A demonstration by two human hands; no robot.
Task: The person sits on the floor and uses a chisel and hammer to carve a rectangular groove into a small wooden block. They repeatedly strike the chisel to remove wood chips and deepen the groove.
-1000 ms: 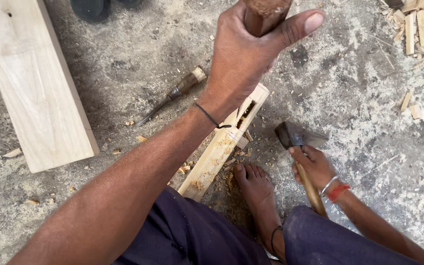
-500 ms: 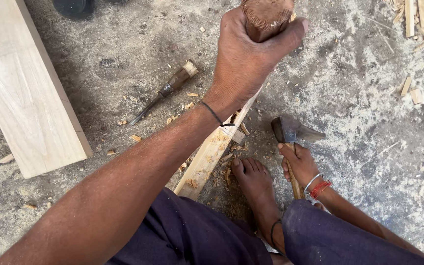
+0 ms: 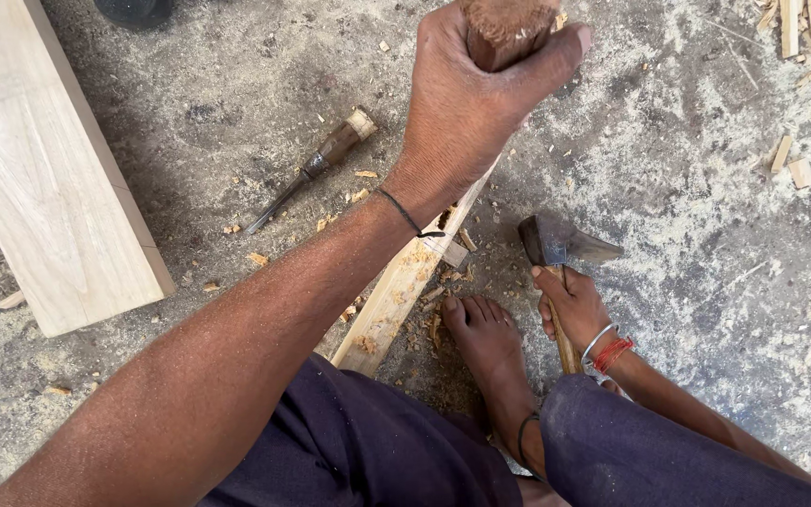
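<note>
1. Left hand [image 3: 466, 113]: fist closed around a round wooden handle [image 3: 509, 28], reddish-brown, its top end rough and fibrous. Only the upper end shows; the part below the fist is hidden. A thin dark cord rings the wrist.
2. Directly beneath that hand: a narrow pale wood strip [image 3: 396, 291], rectangular in section, lying on the ground and running from under the fist back toward the body. Its face is chewed up, with a dark notch just below the wrist and loose chips on it.
3. Bare foot [image 3: 485, 343] planted just beside the strip's near end, toes among shavings.
4. Right hand [image 3: 574, 305]: fingers wrapped on the wooden shaft of a hammer [image 3: 556, 244], close under its dull grey metal head. The head rests on the ground. Silver and red bangles sit at the wrist.
5. Left of the left hand, apart from it: a chisel [image 3: 316, 164] flat on the ground, dark handle with pale end cap, slim steel blade.
6. Farther left: a broad pale plank [image 3: 39, 178], smooth, visible grain.
7. Ground [image 3: 706, 235]: grey concrete, gritty, dusted with sawdust; wood offcuts [image 3: 804, 38] far right of the hands.
</note>
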